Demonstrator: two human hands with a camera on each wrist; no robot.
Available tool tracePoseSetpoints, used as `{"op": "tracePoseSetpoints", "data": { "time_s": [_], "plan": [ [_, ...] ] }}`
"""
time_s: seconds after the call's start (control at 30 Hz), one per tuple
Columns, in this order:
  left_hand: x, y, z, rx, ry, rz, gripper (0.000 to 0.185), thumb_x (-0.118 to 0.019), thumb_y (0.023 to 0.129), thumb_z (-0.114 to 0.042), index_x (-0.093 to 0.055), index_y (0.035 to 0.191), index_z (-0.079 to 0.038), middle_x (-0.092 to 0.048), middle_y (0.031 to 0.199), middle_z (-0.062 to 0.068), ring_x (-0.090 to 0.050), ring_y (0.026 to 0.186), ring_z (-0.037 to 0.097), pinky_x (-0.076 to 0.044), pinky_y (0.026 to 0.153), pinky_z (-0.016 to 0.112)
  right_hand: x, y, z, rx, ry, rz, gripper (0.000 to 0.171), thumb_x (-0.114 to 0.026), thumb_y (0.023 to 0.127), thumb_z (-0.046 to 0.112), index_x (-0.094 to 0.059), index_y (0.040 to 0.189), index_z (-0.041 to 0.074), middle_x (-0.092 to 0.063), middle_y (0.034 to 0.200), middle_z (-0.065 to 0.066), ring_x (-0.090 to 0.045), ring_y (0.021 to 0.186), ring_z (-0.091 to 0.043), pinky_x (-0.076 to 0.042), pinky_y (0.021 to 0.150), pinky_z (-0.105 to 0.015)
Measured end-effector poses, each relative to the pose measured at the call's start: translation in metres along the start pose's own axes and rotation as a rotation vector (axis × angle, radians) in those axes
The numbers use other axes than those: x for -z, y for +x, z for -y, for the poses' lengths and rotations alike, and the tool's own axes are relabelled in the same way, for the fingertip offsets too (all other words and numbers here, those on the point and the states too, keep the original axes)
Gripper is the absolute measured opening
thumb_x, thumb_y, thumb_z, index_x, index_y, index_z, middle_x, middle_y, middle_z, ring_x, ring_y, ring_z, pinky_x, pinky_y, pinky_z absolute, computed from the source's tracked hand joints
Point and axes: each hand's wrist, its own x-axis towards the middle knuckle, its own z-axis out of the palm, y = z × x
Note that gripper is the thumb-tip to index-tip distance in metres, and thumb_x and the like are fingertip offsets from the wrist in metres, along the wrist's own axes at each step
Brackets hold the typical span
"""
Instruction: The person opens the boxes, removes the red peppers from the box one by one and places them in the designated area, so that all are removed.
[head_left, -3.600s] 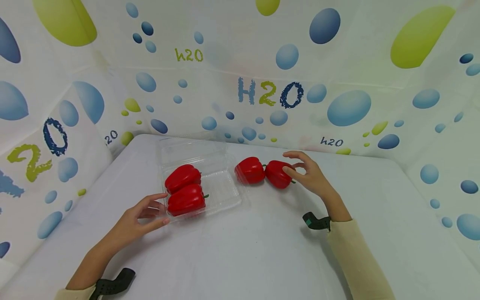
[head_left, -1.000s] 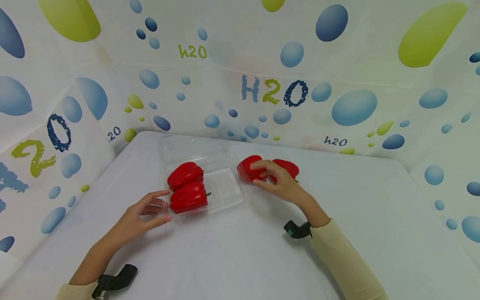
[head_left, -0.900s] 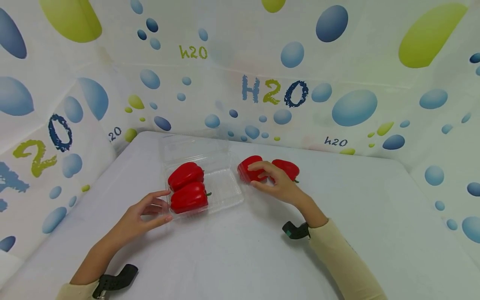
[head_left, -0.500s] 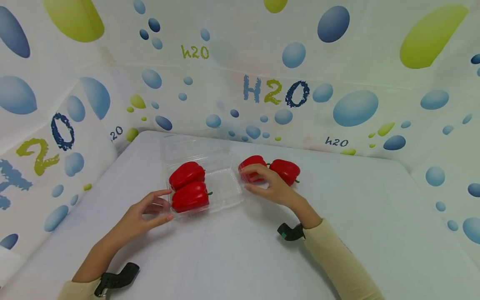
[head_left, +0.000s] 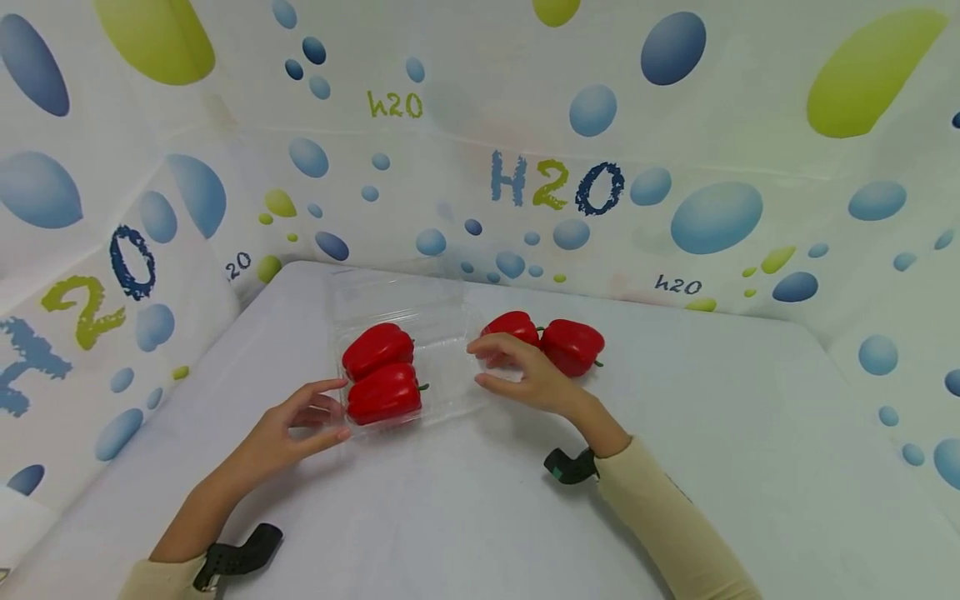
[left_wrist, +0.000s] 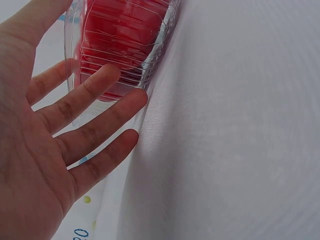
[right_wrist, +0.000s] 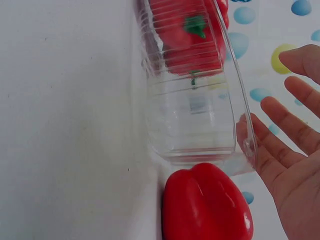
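A clear plastic clamshell tray [head_left: 450,379] lies on the white table with its lid folded back. Two red bell peppers [head_left: 377,348] [head_left: 384,395] fill its left half; the right half holds nothing. My left hand [head_left: 336,410] lies at the tray's near left corner, and its straight fingers [left_wrist: 95,100] touch the ribbed wall [left_wrist: 150,60]. My right hand [head_left: 480,365] is open at the tray's right edge, fingers [right_wrist: 280,150] spread beside the rim [right_wrist: 242,115]. Just right of the tray sit two more red peppers [head_left: 513,327] [head_left: 573,346], the nearer pepper [right_wrist: 207,205] against the tray's end.
The white table [head_left: 465,517] is walled on three sides by a bubble-print backdrop [head_left: 555,183]. Bare tabletop stretches in front of the tray and to the right of the loose peppers. Black wrist straps [head_left: 570,467] sit on both forearms.
My right hand has slid left from the far loose pepper, across the nearer one, to the tray's right edge. The left hand, the tray and all the peppers stay where they were.
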Motion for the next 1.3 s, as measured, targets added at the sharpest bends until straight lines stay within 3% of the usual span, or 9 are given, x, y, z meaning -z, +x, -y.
{"op": "tracePoseSetpoints", "data": {
  "time_s": [0.37,0.67,0.97,1.3],
  "plan": [
    [0.000,0.000,-0.001,0.005,0.013,-0.003,0.062,-0.072,0.080,-0.027,-0.043,0.134,-0.022,-0.063,0.107,0.001,-0.057,0.097,0.003,-0.050,0.081,0.020,-0.014,0.007,0.003,-0.047,0.116,0.066,0.042,-0.067,0.084,0.009,-0.052,0.123,0.010,-0.056,0.121,-0.008,-0.053,0.112,-0.037,-0.048,0.093,-0.045],
    [0.000,0.000,-0.001,0.002,0.007,0.000,0.062,-0.072,0.080,-0.027,-0.043,0.135,-0.023,-0.063,0.107,0.001,-0.058,0.097,0.004,-0.050,0.081,0.020,-0.023,0.014,0.008,-0.052,0.122,0.106,0.042,-0.066,0.085,0.010,-0.051,0.124,0.009,-0.054,0.124,-0.018,-0.053,0.112,-0.037,-0.046,0.095,-0.045],
    [0.000,0.000,-0.001,0.007,0.008,-0.004,0.062,-0.073,0.080,-0.027,-0.043,0.135,-0.022,-0.063,0.108,0.002,-0.060,0.099,0.015,-0.051,0.080,0.020,-0.035,0.025,0.008,-0.023,0.113,0.145,0.041,-0.065,0.085,0.010,-0.052,0.124,0.008,-0.054,0.125,-0.018,-0.055,0.110,-0.032,-0.049,0.093,-0.031],
    [0.000,0.001,0.002,-0.023,-0.003,-0.004,0.062,-0.073,0.080,-0.025,-0.043,0.134,-0.022,-0.063,0.107,0.001,-0.057,0.096,0.002,-0.051,0.080,0.020,-0.042,0.033,0.011,-0.035,0.121,0.174,0.041,-0.064,0.087,0.011,-0.050,0.125,0.008,-0.053,0.127,-0.011,-0.054,0.112,-0.031,-0.049,0.091,-0.038]
  ]
}}
